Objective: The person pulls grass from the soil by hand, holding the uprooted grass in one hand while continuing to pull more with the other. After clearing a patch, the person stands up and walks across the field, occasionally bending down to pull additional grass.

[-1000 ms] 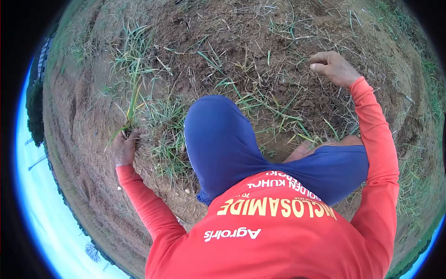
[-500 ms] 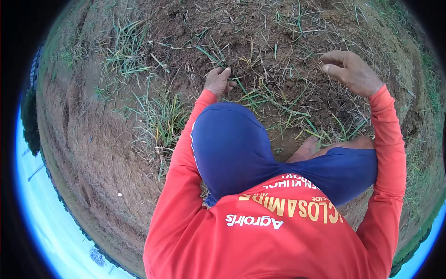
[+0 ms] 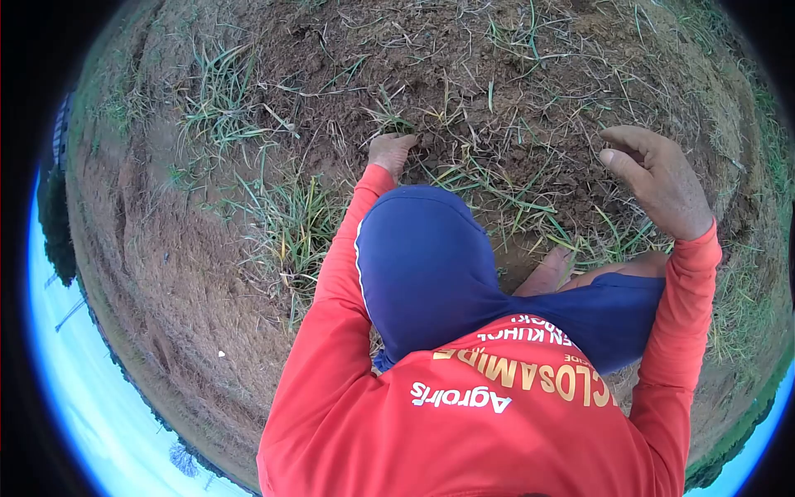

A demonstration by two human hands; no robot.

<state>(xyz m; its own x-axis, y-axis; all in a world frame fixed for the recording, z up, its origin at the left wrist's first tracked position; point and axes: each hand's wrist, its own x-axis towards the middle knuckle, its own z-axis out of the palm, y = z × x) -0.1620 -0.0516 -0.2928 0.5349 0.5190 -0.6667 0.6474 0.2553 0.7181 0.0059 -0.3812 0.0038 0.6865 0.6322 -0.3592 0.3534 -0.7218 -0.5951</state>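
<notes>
Low over the brown soil, my left hand has its fingers pressed together at the base of a small grass tuft. Soil and the hand itself hide the fingertips, so what they grip cannot be made out. My right hand is raised at the right, thumb and curled fingers apart with nothing between them. Loose green blades and dry stalks lie on the dug soil between the hands.
A larger grass clump grows left of my bent knee, and another stands at the upper left. My bare foot rests on the ground near more grass.
My left hand has lowered to the soil, and the long green blades by it no longer show there. My right hand has moved right and closer to my body.
</notes>
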